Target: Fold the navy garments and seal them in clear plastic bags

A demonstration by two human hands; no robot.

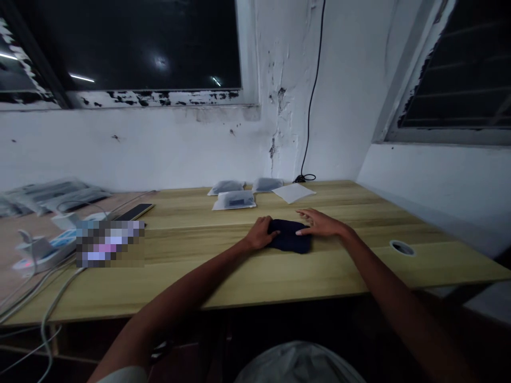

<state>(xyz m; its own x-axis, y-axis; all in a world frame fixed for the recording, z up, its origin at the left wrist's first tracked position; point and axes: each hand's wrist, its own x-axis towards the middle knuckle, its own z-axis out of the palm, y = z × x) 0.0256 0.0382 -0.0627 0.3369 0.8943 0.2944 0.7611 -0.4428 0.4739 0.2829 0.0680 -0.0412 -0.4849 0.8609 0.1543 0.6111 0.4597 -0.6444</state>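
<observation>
A dark navy folded cloth (290, 237) lies flat on the wooden table, in front of my body. My left hand (259, 234) grips its left end, with the thumb on top and the fingers curled at the far edge. Over the right end is my right hand (317, 222), its thumb at the cloth and its other fingers stretched out and apart above the far edge. Farther back lie frosted pouches (235, 200) with dark contents and a flat whitish sheet (294, 192), perhaps a pouch too.
On the left are power strips (48, 258) with plugs and trailing cables, a phone (134, 212), a blurred-out item (109, 244) and a pile of frosted packages (51, 196). A black cable (309, 117) hangs down the wall. A round cable hole (403, 248) opens at the right.
</observation>
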